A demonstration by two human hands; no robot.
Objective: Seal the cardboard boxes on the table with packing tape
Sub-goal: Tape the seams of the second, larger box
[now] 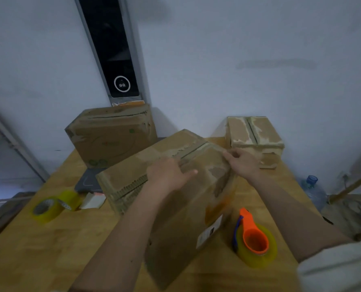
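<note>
Head view, table: a wooden table stands against a pale wall and carries three cardboard boxes.
Head view, near box: the large box lies in the middle of the table, closest to the person, its top seam running away towards the wall, with a white label on its right side.
Left hand: the left hand rests flat on the large box's top by the seam, fingers spread and pointing right, gripping nothing.
Right hand: the right hand is at the box's far right top edge, fingers pinched together; whether they hold tape or the flap edge cannot be told.
Dispenser: an orange tape dispenser with a yellowish roll stands on the table just right of the large box, in neither hand.
Spare tape: two yellow tape rolls lie near the table's left side.
Other boxes: a back-left box and a small back-right box sit by the wall.
</note>
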